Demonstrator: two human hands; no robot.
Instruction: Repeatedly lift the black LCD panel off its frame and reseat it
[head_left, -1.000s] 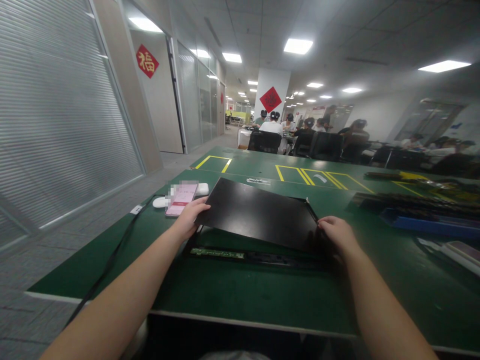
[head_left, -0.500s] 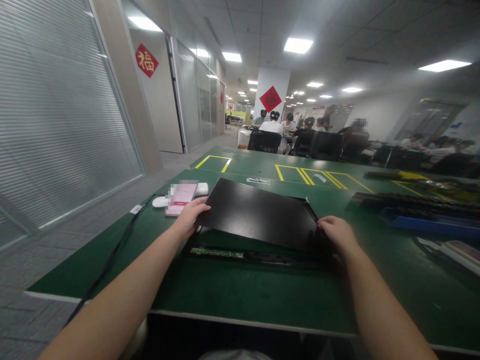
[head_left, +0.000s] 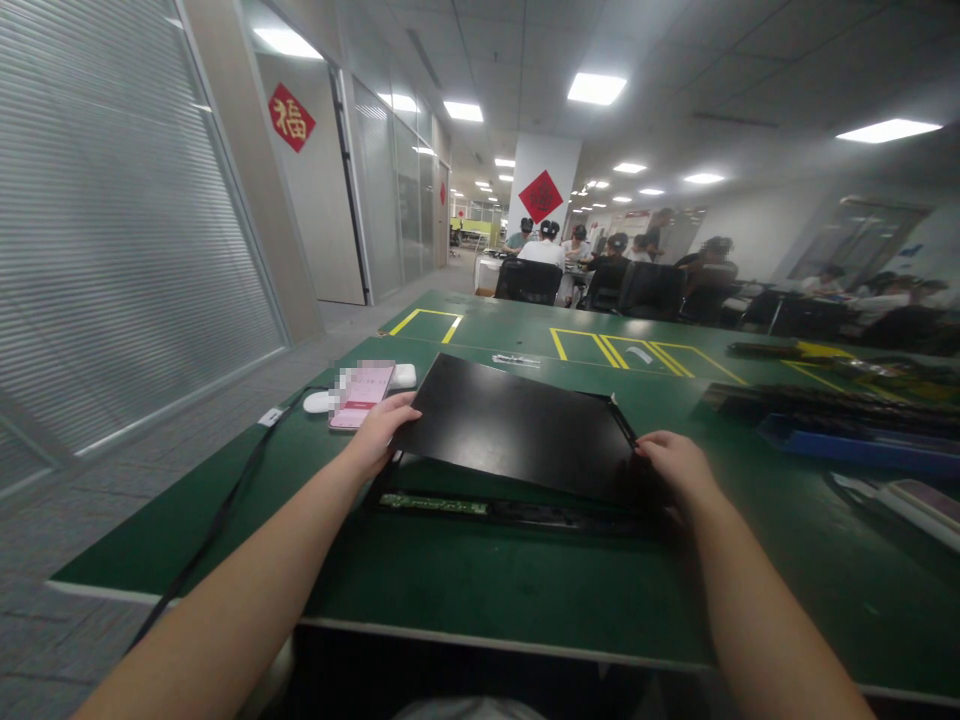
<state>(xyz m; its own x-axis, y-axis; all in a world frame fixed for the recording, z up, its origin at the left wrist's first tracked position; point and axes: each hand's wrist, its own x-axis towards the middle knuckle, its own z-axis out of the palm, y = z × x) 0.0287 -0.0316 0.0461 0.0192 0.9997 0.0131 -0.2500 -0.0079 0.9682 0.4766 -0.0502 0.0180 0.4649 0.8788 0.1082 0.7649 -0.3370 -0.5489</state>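
A flat, glossy black display panel [head_left: 517, 420] is tilted over the green table, its near edge raised. My left hand [head_left: 381, 432] is closed on the panel's left edge, thumb on top. At the right edge, my right hand [head_left: 673, 462] pinches with thumb and fingers; whether the thin black frame is in that pinch too, I cannot tell. Under the panel lies the black frame [head_left: 570, 518], and a narrow green circuit board strip [head_left: 435, 505] shows along its near side. The panel and my fingers hide most of the frame.
Left of the panel are a phone [head_left: 364, 395], a white rounded object [head_left: 319, 402] and a small white case [head_left: 404, 376]. A black cable [head_left: 232, 495] crosses the table's left edge. A blue tray [head_left: 847, 447] and dark parts lie at right. Several people sit beyond.
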